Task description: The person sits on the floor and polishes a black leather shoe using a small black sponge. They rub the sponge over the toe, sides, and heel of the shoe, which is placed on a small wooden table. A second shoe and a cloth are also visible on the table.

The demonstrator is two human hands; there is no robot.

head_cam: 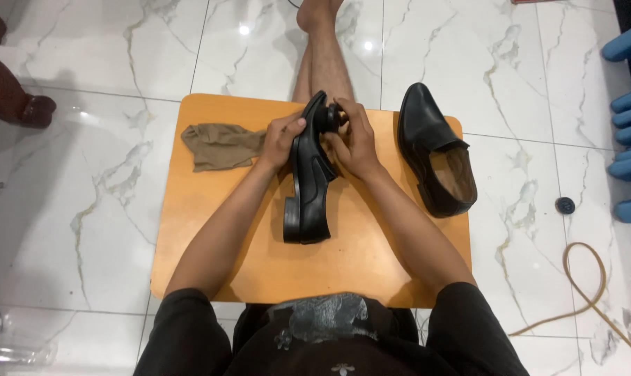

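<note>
Left hand (282, 141) clamped around the sole side of a black shoe (308, 182), thumb over its edge. Shoe turned on its side near the middle of the orange board (204, 237), toe pointing away, heel end lying toward the body below the grip. Right hand (354, 143) pressed against the shoe's upper from the other side, fingers curled around a small dark object (331, 117) at the toe (too hidden to tell what kind). Just left of the grip, a crumpled brown cloth (221, 145), close to the left knuckles and lying toward the board's far left corner. Right of the grip, apart from the right hand, a second black shoe (435, 150) standing upright, opening facing up, near the board's right edge. Bare board below the grip down to the near edge. Beyond the board, marble floor (106, 174); a tan hose (587, 278) looping off to the right.
</note>
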